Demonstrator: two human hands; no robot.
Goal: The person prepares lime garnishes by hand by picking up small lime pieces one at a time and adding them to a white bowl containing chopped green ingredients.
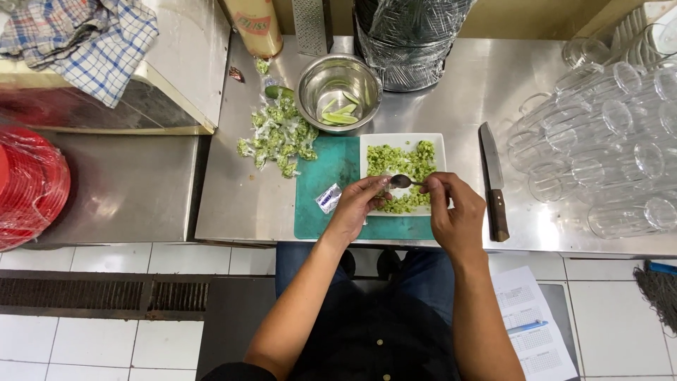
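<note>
Spoon lying crosswise, bowl leftward, right hand pinching its handle, left hand fingertips closed at the bowl

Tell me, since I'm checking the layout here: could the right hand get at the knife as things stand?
Probably yes. The knife lies on bare counter just right of the right hand, nothing between them, but that hand holds a spoon.
</note>
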